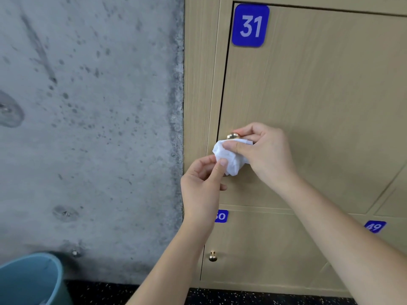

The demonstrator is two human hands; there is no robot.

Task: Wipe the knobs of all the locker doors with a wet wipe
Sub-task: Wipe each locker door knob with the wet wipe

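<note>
Two bare hands work at a tan locker door (319, 95) marked with a blue plate reading 31 (250, 25). A crumpled white wet wipe (229, 156) sits just below the door's brass knob (233, 136), touching it. The right hand (264, 150) grips the wipe, thumb on top and fingers curled behind it. The left hand (201, 181) pinches the wipe's lower edge between thumb and forefinger. Lower down, another door has its own brass knob (212, 256). A blue bucket (33, 280) stands at the bottom left, beside a grey concrete wall (88, 128).
</note>
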